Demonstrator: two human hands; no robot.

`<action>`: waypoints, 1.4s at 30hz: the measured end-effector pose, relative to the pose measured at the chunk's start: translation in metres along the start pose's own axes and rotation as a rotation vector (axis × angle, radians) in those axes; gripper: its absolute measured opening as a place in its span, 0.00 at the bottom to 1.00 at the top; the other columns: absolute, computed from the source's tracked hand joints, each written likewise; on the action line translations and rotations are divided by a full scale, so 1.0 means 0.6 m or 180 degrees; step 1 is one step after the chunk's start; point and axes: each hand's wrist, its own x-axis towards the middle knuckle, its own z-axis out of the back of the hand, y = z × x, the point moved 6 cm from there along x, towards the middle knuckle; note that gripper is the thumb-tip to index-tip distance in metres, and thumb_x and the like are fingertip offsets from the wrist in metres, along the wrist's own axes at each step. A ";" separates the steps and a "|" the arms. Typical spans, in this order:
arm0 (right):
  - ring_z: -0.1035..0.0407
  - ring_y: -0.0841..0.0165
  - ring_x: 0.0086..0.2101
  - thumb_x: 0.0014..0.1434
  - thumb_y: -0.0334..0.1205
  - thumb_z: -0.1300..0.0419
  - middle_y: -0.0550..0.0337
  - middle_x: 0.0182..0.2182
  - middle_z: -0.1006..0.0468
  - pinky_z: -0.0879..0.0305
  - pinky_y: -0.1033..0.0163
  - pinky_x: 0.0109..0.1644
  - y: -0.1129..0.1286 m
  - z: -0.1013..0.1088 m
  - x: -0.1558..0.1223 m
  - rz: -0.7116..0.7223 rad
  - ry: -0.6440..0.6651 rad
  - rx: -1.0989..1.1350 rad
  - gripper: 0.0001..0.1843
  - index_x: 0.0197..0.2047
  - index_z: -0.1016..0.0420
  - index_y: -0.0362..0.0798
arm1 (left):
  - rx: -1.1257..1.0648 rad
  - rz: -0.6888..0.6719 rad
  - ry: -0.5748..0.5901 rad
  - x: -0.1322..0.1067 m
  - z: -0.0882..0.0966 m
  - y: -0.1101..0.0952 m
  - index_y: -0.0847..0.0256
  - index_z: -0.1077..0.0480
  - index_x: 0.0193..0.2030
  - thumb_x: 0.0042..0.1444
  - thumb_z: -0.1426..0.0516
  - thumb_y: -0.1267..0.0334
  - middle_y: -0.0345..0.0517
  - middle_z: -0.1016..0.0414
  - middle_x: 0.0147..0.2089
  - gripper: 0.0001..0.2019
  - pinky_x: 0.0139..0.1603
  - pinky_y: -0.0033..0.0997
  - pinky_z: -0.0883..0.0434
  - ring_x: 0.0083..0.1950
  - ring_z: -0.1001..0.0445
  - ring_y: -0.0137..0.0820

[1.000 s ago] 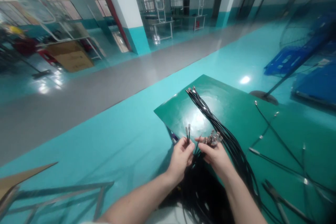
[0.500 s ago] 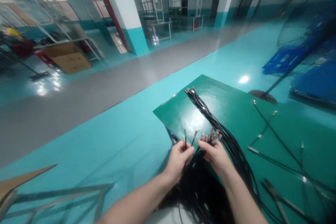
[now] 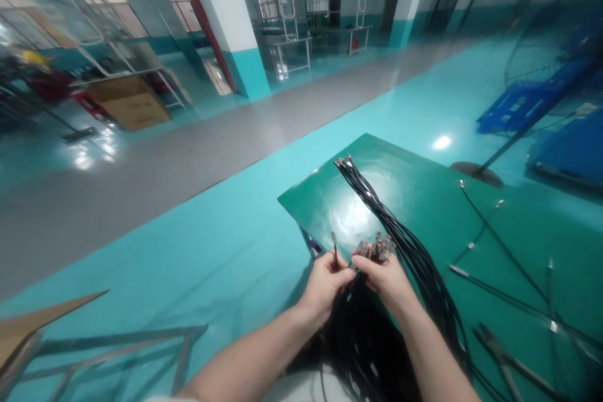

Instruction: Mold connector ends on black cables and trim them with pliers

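My left hand point(image 3: 326, 281) is closed in a pinch on a thin black cable, whose metal-tipped end point(image 3: 335, 247) points up above the thumb. Right beside it, my right hand point(image 3: 382, 271) is closed around a bunch of cables; their coppery terminal ends point(image 3: 375, 246) stick out over the fingers. The thumbs nearly meet. Dark lengths of these cables hang below the hands toward my lap. Just past my right hand, a long bundle of black cables point(image 3: 393, 223) runs across the green table point(image 3: 311, 200) and over to the right side.
On the table's right lie several loose cables point(image 3: 499, 257) and a pair of long-handled pliers point(image 3: 499, 352). A pedestal fan's round base point(image 3: 475, 173) and blue pallets point(image 3: 509, 107) stand beyond. A metal frame point(image 3: 122, 342) and a cardboard piece point(image 3: 47, 320) are at lower left.
The hands have come closer together. A second cable end that stood between them has dropped out of sight or joined the right hand's bunch. The view has shifted slightly.
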 end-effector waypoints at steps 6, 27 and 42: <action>0.51 0.80 0.15 0.38 0.45 0.32 0.69 0.16 0.41 0.58 0.72 0.15 0.001 0.007 0.003 -0.0086 -0.0013 0.0115 0.16 0.26 0.29 0.42 | -0.0394 0.0062 0.0183 -0.012 -0.015 -0.007 0.60 0.41 0.32 0.46 0.40 0.60 0.30 0.42 0.21 0.13 0.19 0.20 0.50 0.19 0.46 0.19; 0.56 0.81 0.15 0.39 0.44 0.32 0.72 0.15 0.47 0.64 0.70 0.16 0.006 0.007 -0.002 -0.0081 0.0086 0.0263 0.16 0.24 0.34 0.46 | -0.0184 -0.0288 0.0165 -0.014 -0.003 -0.018 0.64 0.36 0.23 0.47 0.41 0.62 0.36 0.38 0.21 0.11 0.26 0.21 0.43 0.23 0.41 0.21; 0.53 0.80 0.14 0.38 0.44 0.32 0.71 0.14 0.44 0.61 0.71 0.16 0.012 0.008 -0.015 0.0012 0.0026 0.0295 0.16 0.24 0.34 0.45 | 0.0556 -0.0497 0.0617 -0.024 -0.014 -0.027 0.61 0.36 0.35 0.45 0.39 0.64 0.38 0.34 0.31 0.11 0.36 0.24 0.38 0.34 0.35 0.26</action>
